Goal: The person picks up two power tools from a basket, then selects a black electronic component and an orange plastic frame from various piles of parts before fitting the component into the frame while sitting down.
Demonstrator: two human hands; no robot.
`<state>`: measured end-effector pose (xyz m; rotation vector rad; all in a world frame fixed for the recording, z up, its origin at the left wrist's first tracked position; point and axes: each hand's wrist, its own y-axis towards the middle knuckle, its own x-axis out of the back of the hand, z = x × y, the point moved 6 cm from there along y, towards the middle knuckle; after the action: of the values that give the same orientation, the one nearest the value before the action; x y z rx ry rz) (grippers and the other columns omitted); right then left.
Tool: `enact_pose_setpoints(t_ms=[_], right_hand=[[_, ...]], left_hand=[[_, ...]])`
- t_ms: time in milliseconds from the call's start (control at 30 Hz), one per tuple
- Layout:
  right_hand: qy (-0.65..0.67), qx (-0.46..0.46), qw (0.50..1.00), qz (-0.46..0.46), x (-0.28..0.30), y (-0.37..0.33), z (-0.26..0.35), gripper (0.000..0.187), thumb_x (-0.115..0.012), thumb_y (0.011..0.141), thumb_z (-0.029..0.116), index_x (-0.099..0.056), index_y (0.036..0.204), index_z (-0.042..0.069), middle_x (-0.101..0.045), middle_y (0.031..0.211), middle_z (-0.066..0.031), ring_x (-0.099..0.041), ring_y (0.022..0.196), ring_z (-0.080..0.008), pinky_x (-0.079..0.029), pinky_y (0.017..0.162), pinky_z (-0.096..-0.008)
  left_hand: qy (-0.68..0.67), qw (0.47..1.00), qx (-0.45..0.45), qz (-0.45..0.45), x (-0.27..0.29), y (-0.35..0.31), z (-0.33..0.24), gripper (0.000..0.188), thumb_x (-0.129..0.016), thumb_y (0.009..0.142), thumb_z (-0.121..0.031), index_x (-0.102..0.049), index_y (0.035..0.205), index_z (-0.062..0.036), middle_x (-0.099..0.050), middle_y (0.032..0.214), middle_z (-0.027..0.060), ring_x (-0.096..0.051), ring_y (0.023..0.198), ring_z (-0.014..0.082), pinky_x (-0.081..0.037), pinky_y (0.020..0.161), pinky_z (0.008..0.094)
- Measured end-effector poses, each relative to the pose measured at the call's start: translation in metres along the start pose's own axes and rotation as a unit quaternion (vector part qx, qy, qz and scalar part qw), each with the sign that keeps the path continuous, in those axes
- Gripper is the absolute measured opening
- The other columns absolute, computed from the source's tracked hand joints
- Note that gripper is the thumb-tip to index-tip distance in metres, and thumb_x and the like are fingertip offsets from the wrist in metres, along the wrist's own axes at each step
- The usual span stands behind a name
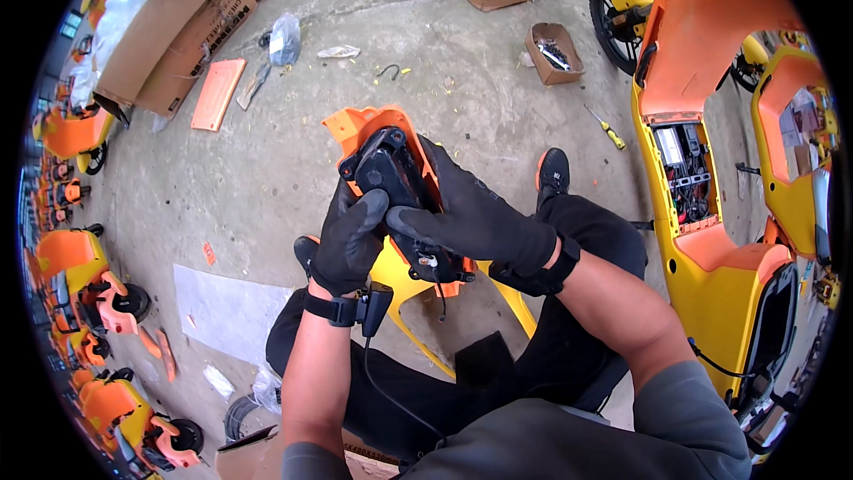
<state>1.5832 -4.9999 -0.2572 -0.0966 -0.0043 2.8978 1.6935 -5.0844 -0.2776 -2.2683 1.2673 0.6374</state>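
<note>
Between my gloved hands is an orange plastic shell (pixel 357 125) with a long black part (pixel 384 163) seated in it. My left hand (pixel 348 236) is closed on its left side, thumb pressed on the black face. From the right, my right hand (pixel 475 213) wraps the shell's edge, and its thumb also lies on the black part. A short black cable (pixel 441 295) with a small pale connector hangs from the lower end. Beneath the shell, a yellow frame (pixel 404 316) shows between my legs. My fingertips behind the shell are hidden.
At my right stands an orange and yellow scooter body (pixel 653 169) with an uncovered compartment of wiring (pixel 689 182). A yellow-handled screwdriver (pixel 613 135) and a small box of hardware (pixel 554 55) lie on the concrete. Large cartons (pixel 173 62), an orange panel (pixel 219 94) and several scooters (pixel 67 258) are at left.
</note>
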Motion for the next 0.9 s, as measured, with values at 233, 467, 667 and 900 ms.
enact_pose_setpoints(t_ms=[233, 467, 667, 900], right_hand=[[0.052, 0.045, 0.997, 0.018, 0.006, 0.008, 0.011, 0.059, -0.069, 0.096, 0.031, -0.047, 0.139, -0.002, -0.062, 0.120, -0.0123, -0.058, 0.109, -0.0162, -0.049, 0.096, -0.0344], [-0.179, 0.042, 0.982, -0.039, 0.019, 0.014, 0.007, 0.045, -0.057, 0.103, 0.042, -0.061, 0.116, 0.000, -0.062, 0.093, -0.0162, -0.059, 0.081, -0.0308, -0.049, 0.078, -0.0410], [-0.030, -0.102, 0.994, 0.017, 0.014, 0.008, -0.012, 0.064, -0.059, 0.098, 0.056, -0.057, 0.128, 0.000, -0.067, 0.109, -0.0136, -0.063, 0.099, -0.0174, -0.049, 0.088, -0.0330], [0.020, -0.152, 0.983, 0.100, 0.005, 0.005, -0.018, 0.064, -0.070, 0.094, 0.046, -0.054, 0.137, 0.001, -0.067, 0.117, -0.0083, -0.061, 0.106, -0.0127, -0.048, 0.094, -0.0281]], left_hand=[[-0.003, 1.000, -0.018, -0.006, 0.000, 0.001, -0.005, 0.066, -0.065, 0.095, -0.029, -0.038, 0.152, -0.0072, -0.054, 0.142, 0.0086, -0.055, 0.130, 0.0241, -0.043, 0.111, 0.0405], [-0.006, 1.000, 0.005, -0.021, 0.003, -0.002, -0.005, 0.058, -0.060, 0.100, -0.030, -0.041, 0.149, -0.0076, -0.058, 0.135, 0.0069, -0.058, 0.124, 0.0201, -0.047, 0.106, 0.0367], [0.028, 0.999, -0.009, -0.021, 0.006, 0.000, -0.009, 0.064, -0.059, 0.102, -0.039, -0.034, 0.154, -0.0098, -0.054, 0.139, 0.0080, -0.056, 0.125, 0.0213, -0.047, 0.106, 0.0390], [0.004, 0.999, -0.020, -0.038, 0.014, 0.001, -0.016, 0.058, -0.059, 0.101, -0.039, -0.043, 0.148, -0.0078, -0.060, 0.133, 0.0089, -0.062, 0.119, 0.0225, -0.050, 0.104, 0.0404]])
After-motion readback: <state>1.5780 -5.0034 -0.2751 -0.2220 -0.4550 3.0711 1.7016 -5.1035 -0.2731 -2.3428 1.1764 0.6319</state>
